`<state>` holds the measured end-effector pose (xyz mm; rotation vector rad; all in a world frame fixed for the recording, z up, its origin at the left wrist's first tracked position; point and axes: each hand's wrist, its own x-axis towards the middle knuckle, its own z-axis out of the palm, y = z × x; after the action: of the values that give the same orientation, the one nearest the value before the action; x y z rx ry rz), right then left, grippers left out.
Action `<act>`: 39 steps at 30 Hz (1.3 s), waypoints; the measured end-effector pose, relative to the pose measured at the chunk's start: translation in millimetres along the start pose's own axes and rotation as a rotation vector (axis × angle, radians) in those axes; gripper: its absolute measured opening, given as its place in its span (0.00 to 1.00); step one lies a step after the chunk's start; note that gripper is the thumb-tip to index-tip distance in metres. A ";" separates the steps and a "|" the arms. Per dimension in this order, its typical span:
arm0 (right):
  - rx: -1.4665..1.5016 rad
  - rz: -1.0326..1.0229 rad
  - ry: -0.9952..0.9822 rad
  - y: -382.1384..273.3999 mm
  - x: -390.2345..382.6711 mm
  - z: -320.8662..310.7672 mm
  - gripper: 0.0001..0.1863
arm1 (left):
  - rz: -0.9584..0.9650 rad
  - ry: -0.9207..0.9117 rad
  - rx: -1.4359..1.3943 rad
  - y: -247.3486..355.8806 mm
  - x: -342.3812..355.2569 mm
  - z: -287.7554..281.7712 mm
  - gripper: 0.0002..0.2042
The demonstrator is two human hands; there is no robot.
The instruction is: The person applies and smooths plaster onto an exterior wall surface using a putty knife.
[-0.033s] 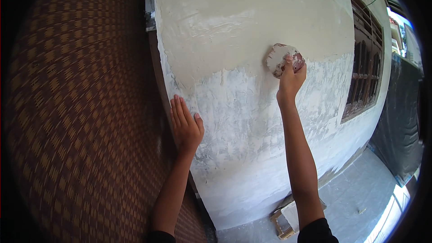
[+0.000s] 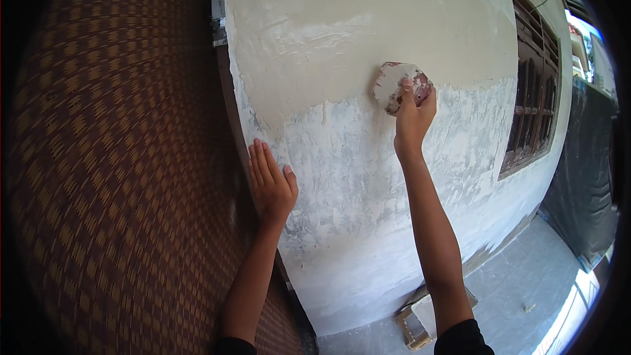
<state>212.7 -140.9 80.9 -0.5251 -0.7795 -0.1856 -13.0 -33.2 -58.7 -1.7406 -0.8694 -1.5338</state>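
Right hand (image 2: 414, 117): closed on a putty-smeared reddish scraper (image 2: 393, 81), thumb pressed on the near face, other fingers mostly hidden. Scraper is a flat, many-sided plate; it sticks out above and left of the grip, with pale paste over most of the face and red-brown showing near the thumb. It's at the wall (image 2: 368, 283), near the lower edge of the beige coat (image 2: 427, 20). Can't tell if the plate touches the surface or sits just off it.

Beige coat spreads above the grip and to both sides, ridged at upper left. Patchy grey-white band (image 2: 348, 164) runs below the coat, left and right of the wrist.

Left hand (image 2: 272, 183): holds nothing. Lower left of the grip, fingers straight and together, thumb apart, laid flat by the wall's left edge. Palm contact hidden.

Around the grip: brown woven mat (image 2: 125, 158) far left, barred window (image 2: 530, 105) to the right, dark sheet (image 2: 582, 171) beyond that. Well below, a wood-framed item (image 2: 426, 313) on the grey floor (image 2: 513, 283), partly behind the right forearm; can't make out its kind.
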 end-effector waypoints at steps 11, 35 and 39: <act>-0.332 -0.128 -0.301 25.6 -39.9 37.8 0.13 | 0.021 0.015 -0.016 -9.8 -1.3 7.6 0.31; -0.072 0.120 0.135 26.6 7.4 -38.2 0.16 | 0.010 -0.003 -0.034 3.5 2.3 6.4 0.32; -0.112 -0.046 -0.136 10.4 -46.6 9.2 0.14 | 0.013 0.002 -0.031 -1.7 -1.6 6.9 0.31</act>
<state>177.9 -128.7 49.2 -0.6310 -0.9180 -0.2395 -10.6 -26.6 -60.9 -1.7629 -0.8358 -1.5473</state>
